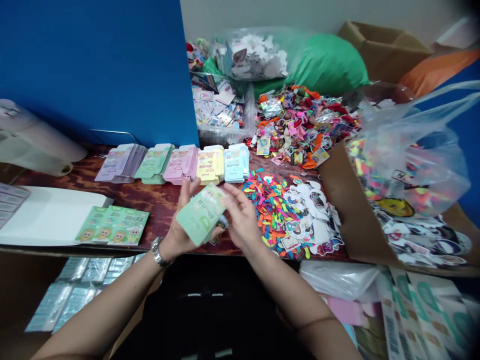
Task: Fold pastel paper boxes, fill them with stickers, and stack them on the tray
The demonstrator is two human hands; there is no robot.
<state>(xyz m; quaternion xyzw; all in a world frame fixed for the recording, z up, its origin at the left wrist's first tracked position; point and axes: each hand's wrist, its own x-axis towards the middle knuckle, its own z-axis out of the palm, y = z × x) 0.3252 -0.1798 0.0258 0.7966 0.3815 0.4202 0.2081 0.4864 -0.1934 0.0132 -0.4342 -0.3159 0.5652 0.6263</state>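
Observation:
A light green printed paper box (201,214), thin and tilted, is held in front of me between both hands. My left hand (179,231), with a metal watch at the wrist, closes around its left side and underside. The fingers of my right hand (242,214) grip its upper right edge. Something small and dark shows beneath the box, too hidden to name. Behind it stand stacks of flat boxes: purple (119,163), green (154,163), pink (182,163), yellow (210,164) and blue (236,162).
Small colourful clips (264,210) and white cut-out stickers (313,215) lie in piles at right, beside a cardboard box (339,200). Trinkets (296,120) are heaped behind. Three green packets (112,225) overlap on a white carton (48,215) at left. A blue panel (97,70) rises behind.

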